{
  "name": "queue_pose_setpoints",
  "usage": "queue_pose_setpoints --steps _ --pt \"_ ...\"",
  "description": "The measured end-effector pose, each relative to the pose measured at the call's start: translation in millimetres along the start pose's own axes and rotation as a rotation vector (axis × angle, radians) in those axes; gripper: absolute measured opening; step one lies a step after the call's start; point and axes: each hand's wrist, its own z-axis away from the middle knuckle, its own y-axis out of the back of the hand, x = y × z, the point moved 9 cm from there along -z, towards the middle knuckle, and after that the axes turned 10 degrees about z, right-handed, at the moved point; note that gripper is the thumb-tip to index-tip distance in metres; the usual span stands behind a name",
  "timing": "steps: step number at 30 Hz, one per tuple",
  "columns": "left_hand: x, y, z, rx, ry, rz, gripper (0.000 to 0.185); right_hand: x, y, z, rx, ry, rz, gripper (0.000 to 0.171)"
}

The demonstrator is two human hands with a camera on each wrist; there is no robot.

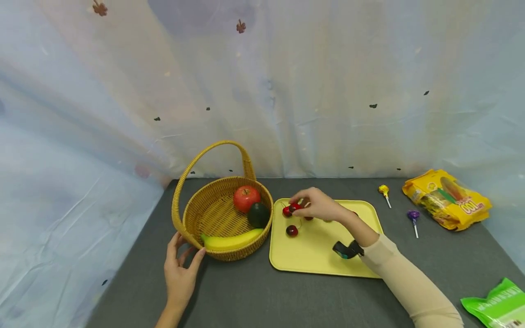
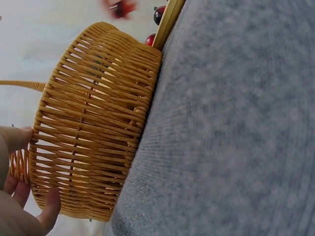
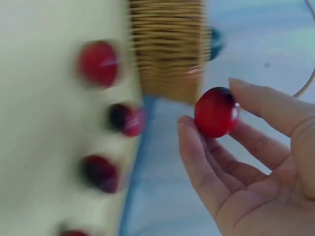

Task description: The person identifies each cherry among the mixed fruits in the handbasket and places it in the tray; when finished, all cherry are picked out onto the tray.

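My right hand [image 1: 296,206] hovers over the far left of the yellow tray [image 1: 324,259] and pinches a red cherry [image 3: 216,112] between thumb and fingertips. More cherries [image 1: 291,230] lie loose on the tray [image 3: 49,147] below it. To the tray's left stands a woven basket [image 1: 217,218] holding a red apple [image 1: 246,198], a dark avocado [image 1: 258,215] and a banana [image 1: 231,240]. My left hand [image 1: 187,246] rests with spread, straight fingers [image 2: 15,140] against the basket's [image 2: 93,123] near left wall.
The table has a grey mat [image 1: 254,291]. Right of the tray lie two lollipops [image 1: 384,190] [image 1: 413,215] and a yellow snack bag [image 1: 447,198]. A green bag [image 1: 498,305] sits at the near right corner. Pale cloth [image 1: 287,91] closes off the back and left.
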Motion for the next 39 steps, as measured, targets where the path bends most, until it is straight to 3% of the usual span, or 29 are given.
queue_pose_setpoints --steps 4,8,12,18,24,30,37,39 --pt "-20.8 7.2 2.0 0.006 0.03 -0.02 0.074 29 -11 37 -0.017 -0.066 -0.022 0.034" --pt "-28.7 11.2 0.8 0.012 0.036 -0.023 0.076 43 -16 52 0.005 -0.104 -0.048 0.031" --pt "-21.9 9.7 -2.2 0.012 0.031 -0.016 0.075 50 -17 54 0.034 -0.116 -0.022 0.029" --pt "1.9 0.5 -5.5 0.005 0.024 -0.02 0.071 59 -21 53 0.059 -0.139 0.041 0.028" --pt "9.9 -2.1 -6.7 -0.007 0.008 -0.018 0.07 62 -24 53 0.065 -0.161 0.073 0.027" --pt "7.3 -1.3 -6.4 -0.005 0.004 -0.012 0.07 62 -27 52 0.057 -0.186 0.108 0.028" --pt "-24.7 7.7 -2.2 0.003 0.034 -0.018 0.075 59 -28 50 0.056 -0.195 0.12 0.03" --pt "-26.5 8.6 -2.1 0.007 0.041 -0.02 0.075 57 -28 50 0.058 -0.199 0.128 0.03"
